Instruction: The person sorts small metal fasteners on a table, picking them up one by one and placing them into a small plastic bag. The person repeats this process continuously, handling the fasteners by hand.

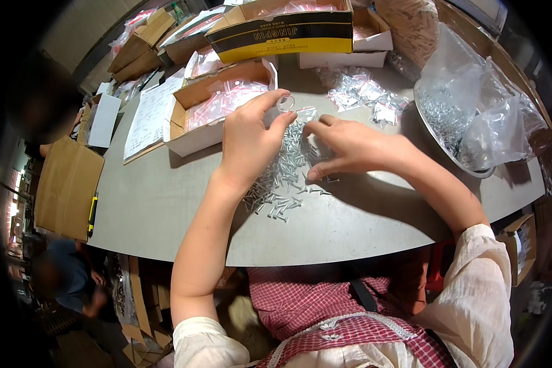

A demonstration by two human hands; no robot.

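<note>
My left hand (248, 138) is raised over a pile of small silver screws (282, 178) on the grey table (165, 208). Its thumb and forefinger pinch a small clear plastic bag (287, 104) held open at the top. My right hand (349, 147) lies palm down on the right side of the screw pile, fingers curled among the screws. Whether it holds any screws is hidden under the fingers.
An open cardboard box (196, 132) with filled clear bags stands left of the hands. Filled small bags (365, 95) lie behind. A metal bowl (454, 153) of screws under a plastic bag sits at right. A yellow-and-black carton (288, 34), papers and more boxes stand at the back. Another person sits at lower left.
</note>
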